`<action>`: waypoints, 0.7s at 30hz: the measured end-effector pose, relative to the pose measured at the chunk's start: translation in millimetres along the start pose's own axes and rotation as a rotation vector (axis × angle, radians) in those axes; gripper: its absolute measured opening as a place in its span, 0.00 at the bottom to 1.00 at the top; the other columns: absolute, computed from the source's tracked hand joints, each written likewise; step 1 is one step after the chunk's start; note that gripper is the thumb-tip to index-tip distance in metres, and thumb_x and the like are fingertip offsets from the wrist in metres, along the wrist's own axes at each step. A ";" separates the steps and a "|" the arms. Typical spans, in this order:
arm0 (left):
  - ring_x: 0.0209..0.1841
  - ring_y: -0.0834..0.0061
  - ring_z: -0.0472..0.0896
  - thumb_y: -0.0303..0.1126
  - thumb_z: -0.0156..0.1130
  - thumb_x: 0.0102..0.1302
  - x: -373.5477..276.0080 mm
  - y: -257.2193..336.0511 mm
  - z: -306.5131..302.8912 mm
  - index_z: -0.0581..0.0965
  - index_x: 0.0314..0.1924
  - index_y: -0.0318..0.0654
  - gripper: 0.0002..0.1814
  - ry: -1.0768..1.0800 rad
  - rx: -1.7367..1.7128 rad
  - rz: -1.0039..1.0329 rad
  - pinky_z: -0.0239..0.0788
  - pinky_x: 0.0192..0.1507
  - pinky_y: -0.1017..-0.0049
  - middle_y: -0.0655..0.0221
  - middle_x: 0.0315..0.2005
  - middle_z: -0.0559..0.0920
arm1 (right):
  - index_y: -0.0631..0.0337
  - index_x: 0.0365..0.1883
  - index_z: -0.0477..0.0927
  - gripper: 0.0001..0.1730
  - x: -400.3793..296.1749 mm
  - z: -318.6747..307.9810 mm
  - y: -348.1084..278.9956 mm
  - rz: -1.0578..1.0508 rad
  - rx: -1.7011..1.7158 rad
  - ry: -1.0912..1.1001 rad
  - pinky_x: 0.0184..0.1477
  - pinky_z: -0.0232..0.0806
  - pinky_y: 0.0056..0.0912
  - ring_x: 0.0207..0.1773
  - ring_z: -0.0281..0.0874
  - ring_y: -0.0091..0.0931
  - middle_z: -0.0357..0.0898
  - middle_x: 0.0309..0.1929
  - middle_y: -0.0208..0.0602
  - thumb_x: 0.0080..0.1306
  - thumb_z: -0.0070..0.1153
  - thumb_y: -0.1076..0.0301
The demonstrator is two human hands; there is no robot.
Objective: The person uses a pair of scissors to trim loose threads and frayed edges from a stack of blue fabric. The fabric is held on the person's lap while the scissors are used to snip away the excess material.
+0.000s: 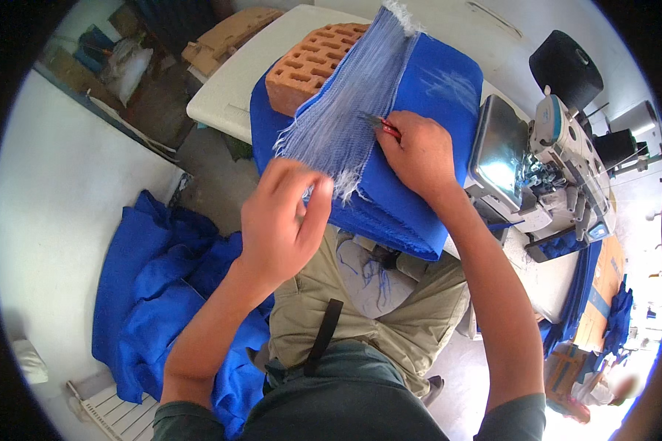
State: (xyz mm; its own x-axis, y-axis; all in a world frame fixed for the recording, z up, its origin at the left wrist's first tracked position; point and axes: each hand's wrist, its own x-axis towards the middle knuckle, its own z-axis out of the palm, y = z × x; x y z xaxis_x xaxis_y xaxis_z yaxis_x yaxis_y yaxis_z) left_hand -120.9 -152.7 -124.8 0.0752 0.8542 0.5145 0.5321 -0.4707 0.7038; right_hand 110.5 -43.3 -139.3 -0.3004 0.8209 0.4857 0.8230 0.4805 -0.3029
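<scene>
My right hand point(420, 148) holds a small pair of red-handled thread snips point(389, 127). Their metal tips lie against a pale blue, frayed fabric strip point(345, 110) with white fringed ends. That strip is draped over a thick folded stack of bright blue fabric point(441, 77). Blurred, my left hand point(287, 218) hovers in front of the strip's near fringe, fingers curled and thumb close to them; whether a thread is pinched there cannot be made out. A perforated orange brick point(314, 66) sits on the stack, left of the strip and partly behind it.
An overlock sewing machine point(562, 149) stands at the right, with a large black thread cone point(566, 69) behind it. The white table point(220, 99) extends to the left. Loose blue fabric point(171, 308) is heaped at my left side. A cardboard box point(601, 297) is at far right.
</scene>
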 end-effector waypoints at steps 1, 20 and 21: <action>0.32 0.63 0.83 0.32 0.70 0.76 5.5 2.6 5.4 0.84 0.44 0.36 0.07 -0.015 0.064 -0.029 0.75 0.36 0.67 0.61 0.37 0.85 | 0.59 0.33 0.87 0.11 0.9 -0.6 -1.1 0.007 0.004 -0.007 0.45 0.77 0.54 0.39 0.86 0.48 0.87 0.34 0.46 0.68 0.65 0.61; 0.30 0.65 0.80 0.28 0.72 0.74 -11.3 -9.8 -14.7 0.84 0.49 0.35 0.08 -0.227 0.001 0.075 0.74 0.37 0.70 0.62 0.40 0.84 | 0.59 0.33 0.87 0.11 0.7 -1.8 -0.2 -0.004 0.025 0.017 0.45 0.77 0.54 0.39 0.87 0.48 0.88 0.35 0.46 0.69 0.64 0.61; 0.31 0.65 0.80 0.28 0.71 0.75 -1.4 0.0 -16.0 0.84 0.51 0.35 0.09 -0.150 -0.021 0.107 0.75 0.38 0.70 0.62 0.42 0.84 | 0.59 0.33 0.87 0.11 0.8 -1.3 -0.9 -0.006 0.020 0.015 0.45 0.77 0.54 0.39 0.87 0.48 0.88 0.35 0.46 0.69 0.64 0.61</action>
State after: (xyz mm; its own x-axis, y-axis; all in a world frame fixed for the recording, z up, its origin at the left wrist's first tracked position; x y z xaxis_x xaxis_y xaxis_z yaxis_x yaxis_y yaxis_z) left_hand -134.5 -157.4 -117.7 0.2565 0.8216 0.5091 0.4968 -0.5638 0.6597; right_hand 110.1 -43.5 -137.6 -0.2976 0.8134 0.4997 0.8113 0.4914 -0.3167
